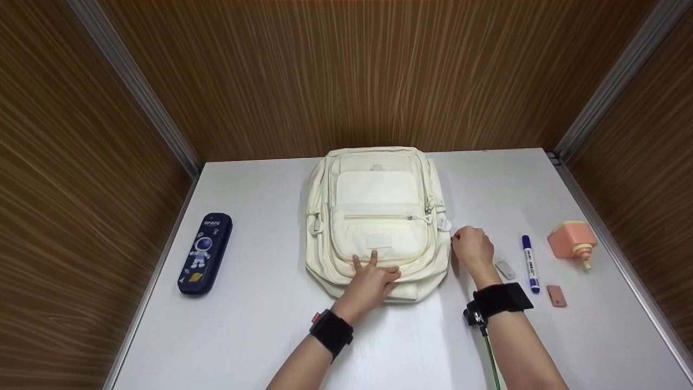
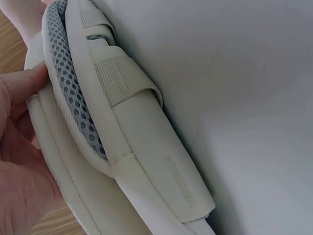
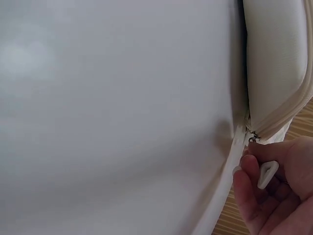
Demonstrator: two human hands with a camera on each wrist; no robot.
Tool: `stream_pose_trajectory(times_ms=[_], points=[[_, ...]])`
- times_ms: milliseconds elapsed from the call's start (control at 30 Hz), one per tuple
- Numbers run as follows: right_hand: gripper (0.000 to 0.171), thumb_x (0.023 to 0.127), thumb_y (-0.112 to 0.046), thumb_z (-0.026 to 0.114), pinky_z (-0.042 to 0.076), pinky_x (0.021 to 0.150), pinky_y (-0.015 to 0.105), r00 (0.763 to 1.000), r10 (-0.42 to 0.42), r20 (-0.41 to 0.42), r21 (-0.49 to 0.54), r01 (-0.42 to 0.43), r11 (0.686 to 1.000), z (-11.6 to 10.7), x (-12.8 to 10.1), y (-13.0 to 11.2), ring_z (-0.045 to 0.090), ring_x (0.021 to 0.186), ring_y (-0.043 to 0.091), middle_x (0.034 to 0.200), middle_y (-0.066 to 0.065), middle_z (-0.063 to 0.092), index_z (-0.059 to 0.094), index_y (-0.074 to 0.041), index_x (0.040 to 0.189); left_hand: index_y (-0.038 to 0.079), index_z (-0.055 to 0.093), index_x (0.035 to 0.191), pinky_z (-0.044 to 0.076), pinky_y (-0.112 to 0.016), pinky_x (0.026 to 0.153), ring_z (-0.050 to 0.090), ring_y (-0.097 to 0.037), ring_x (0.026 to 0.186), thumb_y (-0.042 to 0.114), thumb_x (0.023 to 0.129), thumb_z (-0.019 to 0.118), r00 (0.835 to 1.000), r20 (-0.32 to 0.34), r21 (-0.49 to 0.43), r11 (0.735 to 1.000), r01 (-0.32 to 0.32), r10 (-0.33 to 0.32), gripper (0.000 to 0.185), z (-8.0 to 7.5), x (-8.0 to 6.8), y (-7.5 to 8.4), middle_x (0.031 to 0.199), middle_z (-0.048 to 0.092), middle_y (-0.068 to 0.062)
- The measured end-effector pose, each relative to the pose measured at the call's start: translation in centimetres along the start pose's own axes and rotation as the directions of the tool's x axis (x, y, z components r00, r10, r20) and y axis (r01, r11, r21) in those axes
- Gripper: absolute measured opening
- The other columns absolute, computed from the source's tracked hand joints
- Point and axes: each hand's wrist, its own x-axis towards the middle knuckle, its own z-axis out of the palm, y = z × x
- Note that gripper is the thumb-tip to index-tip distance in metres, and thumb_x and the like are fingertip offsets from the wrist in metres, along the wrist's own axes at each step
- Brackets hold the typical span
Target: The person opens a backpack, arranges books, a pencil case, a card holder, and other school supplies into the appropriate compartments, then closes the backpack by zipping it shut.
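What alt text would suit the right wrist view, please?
The right hand pinches a white zipper pull at the edge of a cream backpack, which lies on a white table.

Left hand (image 1: 372, 280) flat, right hand (image 1: 472, 246) pinching

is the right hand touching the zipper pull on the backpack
Touching. The right wrist view shows the right hand pinching the white zipper pull at the edge of the backpack.
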Motion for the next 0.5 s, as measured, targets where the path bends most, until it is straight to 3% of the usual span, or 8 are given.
stream_pose_trajectory(times_ms=[133,300,500], points=[[0.019,0.093,-0.008,0.058,0.051,0.065,0.054,1.000,-0.014,-0.011,0.010,0.014,1.000,0.2,1.0,-0.1,0.066,0.082,0.041,0.095,0.023,0.070,0.075,-0.001,0.095,0.021,0.074,0.113,0.016,-0.082,0.093,0.034,-0.055,0.130,0.021,0.092,0.068,1.000,0.003,-0.012,1.000,0.001,-0.001,0.022,0.0,0.0,-0.2,0.128,0.063,0.007],[0.021,0.093,-0.007,0.055,0.051,0.066,0.057,0.998,-0.037,-0.051,0.000,0.037,0.999,0.5,2.3,-0.2,0.066,0.084,0.045,0.097,0.025,0.069,0.075,0.000,0.096,0.022,0.073,0.116,0.013,-0.082,0.094,0.032,-0.055,0.131,0.022,0.090,0.069,1.000,0.019,-0.023,1.000,0.020,-0.019,0.026,0.0,0.0,-0.3,0.126,0.063,0.005],[0.020,0.093,-0.008,0.056,0.050,0.067,0.058,0.997,-0.044,-0.061,-0.027,0.042,0.999,0.7,4.0,0.0,0.065,0.086,0.046,0.099,0.025,0.069,0.075,-0.002,0.098,0.022,0.072,0.118,0.014,-0.082,0.094,0.032,-0.054,0.131,0.023,0.091,0.069,1.000,0.023,0.004,1.000,-0.003,0.002,0.027,0.2,0.0,-0.4,0.125,0.063,0.004]])
